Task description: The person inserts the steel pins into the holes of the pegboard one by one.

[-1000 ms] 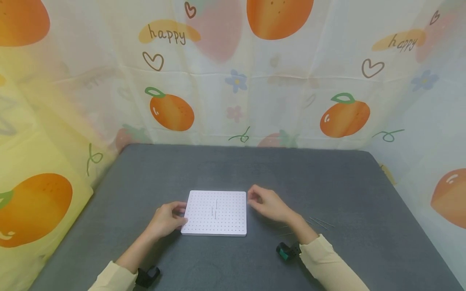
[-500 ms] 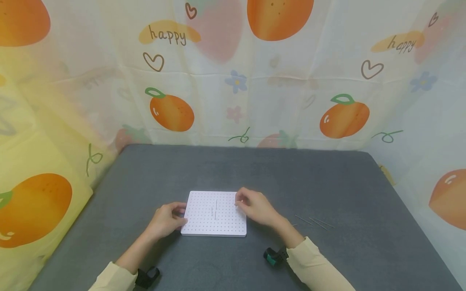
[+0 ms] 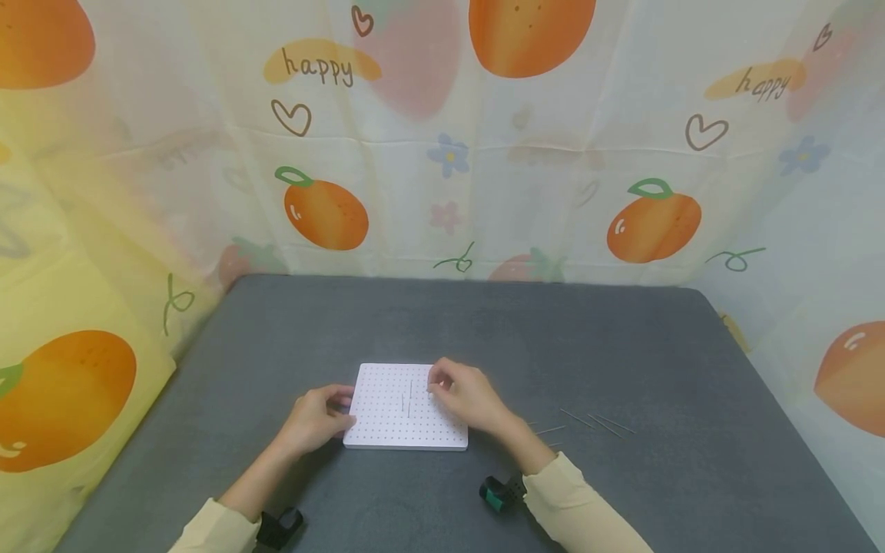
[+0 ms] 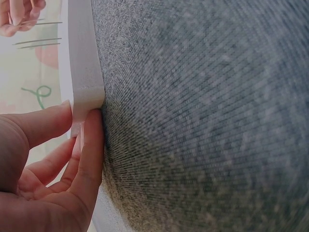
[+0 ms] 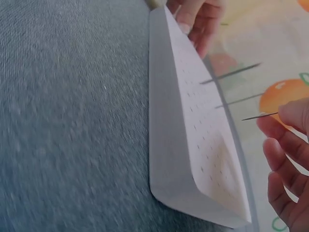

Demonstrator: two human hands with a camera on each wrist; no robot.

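Note:
A white board (image 3: 373, 432) with rows of small holes lies on the grey table. My left hand (image 3: 313, 421) grips its left edge, thumb at the top edge and fingers along the side, as the left wrist view shows. My right hand (image 3: 466, 395) is above the right half of the board. Between its thumb and index finger it pinches a thin metal needle (image 5: 258, 116), its tip pointing toward the board and apart from the surface. Several needles (image 5: 231, 73) stand upright in holes near the board's middle.
Several loose needles (image 3: 615, 423) lie on the table to the right, some near my right forearm. A black wrist camera (image 3: 499, 492) sits below my right wrist, another (image 3: 280, 528) below the left. A patterned cloth (image 3: 484, 207) hangs behind the table.
My right hand has moved left from beside the board's right edge to over its right half, near the standing needles. The left hand and the board have stayed in place.

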